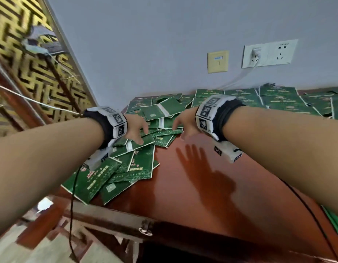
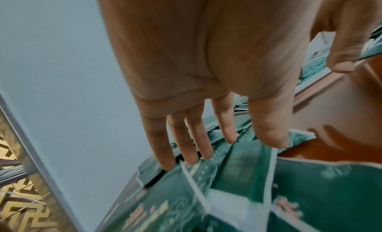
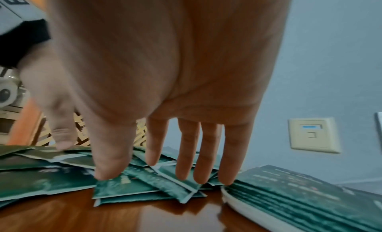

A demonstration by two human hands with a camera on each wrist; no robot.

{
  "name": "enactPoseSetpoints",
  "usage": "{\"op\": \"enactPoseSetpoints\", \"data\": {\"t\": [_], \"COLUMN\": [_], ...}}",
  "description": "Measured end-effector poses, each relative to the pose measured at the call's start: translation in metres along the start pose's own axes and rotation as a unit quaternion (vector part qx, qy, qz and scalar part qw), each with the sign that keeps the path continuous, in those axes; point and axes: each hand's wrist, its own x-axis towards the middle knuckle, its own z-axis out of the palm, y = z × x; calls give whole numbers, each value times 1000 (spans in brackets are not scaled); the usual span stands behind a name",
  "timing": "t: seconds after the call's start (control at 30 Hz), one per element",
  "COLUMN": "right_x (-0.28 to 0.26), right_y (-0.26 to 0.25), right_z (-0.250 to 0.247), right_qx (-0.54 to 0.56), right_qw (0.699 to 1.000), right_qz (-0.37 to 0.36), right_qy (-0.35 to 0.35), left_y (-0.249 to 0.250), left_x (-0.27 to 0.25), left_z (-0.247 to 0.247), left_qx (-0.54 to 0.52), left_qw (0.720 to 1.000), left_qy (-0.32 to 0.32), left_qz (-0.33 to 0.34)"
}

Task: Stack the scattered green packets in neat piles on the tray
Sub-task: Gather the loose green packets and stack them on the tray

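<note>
Dozens of flat green foil packets [image 1: 137, 162] are sprawled in a loose overlapping heap on the glossy reddish-brown wooden table [image 1: 192, 186], so you've got plenty left to sort. Neater rows of the same packets sit on the shallow white tray [image 3: 248, 207] off to your right, against the pale grey wall [image 1: 164, 44].

Your left hand [image 1: 135, 130] and your right hand [image 1: 185, 123] both hang over the far part of the heap, fingers spread and straight, holding nothing. The wrist views show the fingertips right at the packets, though I can't tell if they're actually pressing yet.

Stuff I'd watch for from here:
- Those packets look slick and so does the table, so raking them together could shoot a few off the near left edge, where some already overhang.
- Grabbing a fistful of criss-crossed ones likely gives you a crooked bundle that won't square up on the tray.
- Your right hand is just beside the tray's stacked packets, so a sloppy sweep could knock that pile skewed.
</note>
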Motion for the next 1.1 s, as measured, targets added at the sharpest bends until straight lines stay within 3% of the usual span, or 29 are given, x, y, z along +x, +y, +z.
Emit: {"op": "enactPoseSetpoints", "data": {"t": [0.37,0.6,0.77,1.1], "right_x": [-12,-6,-4,-13], "right_y": [-68,-66,-48,-45], "right_z": [31,27,30,31], "right_qx": [-31,-32,49,-46], "right_qw": [987,989,985,992], "right_qz": [-152,-132,-133,-110], "right_qy": [-31,-66,-95,-36], "left_y": [4,12,19,30], "left_x": [3,8,8,-5], "left_z": [32,32,22,10], "left_qx": [22,52,19,-91], "left_qw": [998,996,998,993], "left_qy": [62,75,54,63], "left_qz": [-6,-11,-13,40]}}
